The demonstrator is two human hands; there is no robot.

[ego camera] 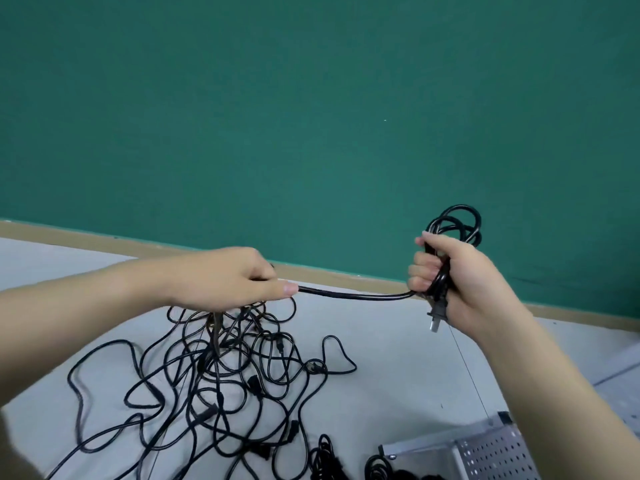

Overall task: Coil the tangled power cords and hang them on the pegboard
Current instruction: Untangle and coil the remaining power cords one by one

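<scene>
My right hand [450,282] grips a small coil of black power cord [457,223], loops sticking up above the fist and the plug [434,322] hanging below it. A straight stretch of the same cord [353,295] runs left to my left hand [235,277], which pinches it between thumb and fingers. Below my left hand the cord drops into a tangled pile of black cords [228,372] spread on the grey floor. The perforated metal pegboard [491,455] lies at the bottom right.
A green wall [311,116] with a tan baseboard [346,273] stands behind the floor. More coiled black cords [377,467] lie by the pegboard at the bottom edge. Grey floor [398,358] shows between the tangle and my right arm.
</scene>
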